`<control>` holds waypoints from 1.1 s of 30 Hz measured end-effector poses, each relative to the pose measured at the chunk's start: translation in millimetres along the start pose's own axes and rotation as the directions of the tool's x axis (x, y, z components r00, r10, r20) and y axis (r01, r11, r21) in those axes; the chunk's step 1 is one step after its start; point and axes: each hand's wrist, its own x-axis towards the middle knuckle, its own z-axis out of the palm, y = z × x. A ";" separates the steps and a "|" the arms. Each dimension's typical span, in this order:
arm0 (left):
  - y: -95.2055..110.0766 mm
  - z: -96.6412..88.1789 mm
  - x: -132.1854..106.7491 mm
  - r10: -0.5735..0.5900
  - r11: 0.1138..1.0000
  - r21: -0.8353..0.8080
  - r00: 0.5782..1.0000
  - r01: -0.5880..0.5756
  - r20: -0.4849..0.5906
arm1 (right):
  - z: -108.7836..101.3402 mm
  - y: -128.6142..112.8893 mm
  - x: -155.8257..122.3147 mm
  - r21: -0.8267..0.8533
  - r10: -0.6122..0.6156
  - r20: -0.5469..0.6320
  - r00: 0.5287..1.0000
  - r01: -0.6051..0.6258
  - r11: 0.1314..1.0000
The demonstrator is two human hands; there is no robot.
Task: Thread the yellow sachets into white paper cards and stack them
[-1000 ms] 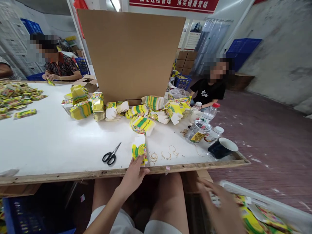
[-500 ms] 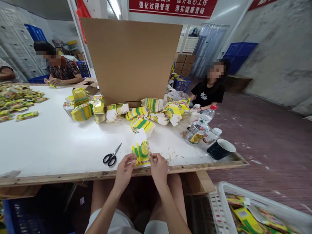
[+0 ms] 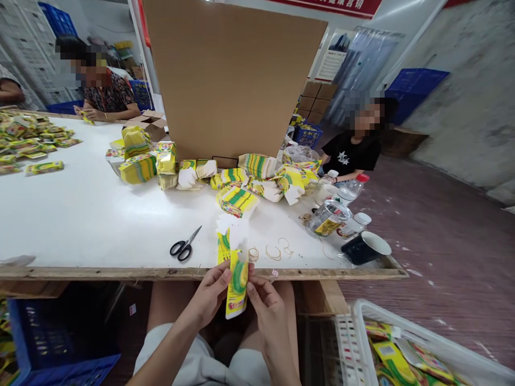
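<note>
Between my hands, just over the table's front edge, is a narrow yellow and green printed paper box [image 3: 237,287] with a white flap at its upper end. My left hand [image 3: 211,289] pinches its left side with thumb and fingers. On the opposite side, my right hand [image 3: 266,297] grips the box's edge between thumb and fingertips. Behind it another flat yellow and green carton [image 3: 222,244] lies on the table, partly covered. Black-handled scissors [image 3: 185,245] rest left of my hands, and thin rubber bands [image 3: 273,252] lie to the right.
Bundles of folded cartons [image 3: 237,201] line up before a large cardboard sheet [image 3: 241,80]. Bottles, a clear jar [image 3: 329,217] and a dark mug [image 3: 364,247] stand at the right. A white basket [image 3: 358,343] of packets is lower right. Two people sit across the table.
The box has come off the table toward me, over the front edge, and looks narrower, its long side facing me. Both hands moved down with it. The camera view tilted lower.
</note>
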 end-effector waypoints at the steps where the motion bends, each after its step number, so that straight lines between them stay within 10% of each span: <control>1: -0.1 0.1 -0.6 0.002 1.000 0.021 1.000 -0.002 -0.015 | 0.5 -1.2 -1.0 -0.019 -0.007 -0.007 1.000 0.006 1.000; 15: -0.4 3.5 -7.7 0.245 0.877 0.439 0.968 -0.196 -0.058 | -8.0 0.5 -8.1 -0.367 -0.181 -0.002 0.984 0.168 0.915; 25: 18.9 3.6 -22.2 0.055 0.865 0.474 0.970 -0.164 0.236 | -17.5 -41.1 4.1 -0.341 -0.180 0.273 0.945 0.270 0.900; 33: 9.7 -0.8 -18.6 -0.028 0.933 0.357 0.977 -0.050 0.209 | -19.2 -40.1 5.7 -0.361 -0.275 0.084 0.958 0.286 0.887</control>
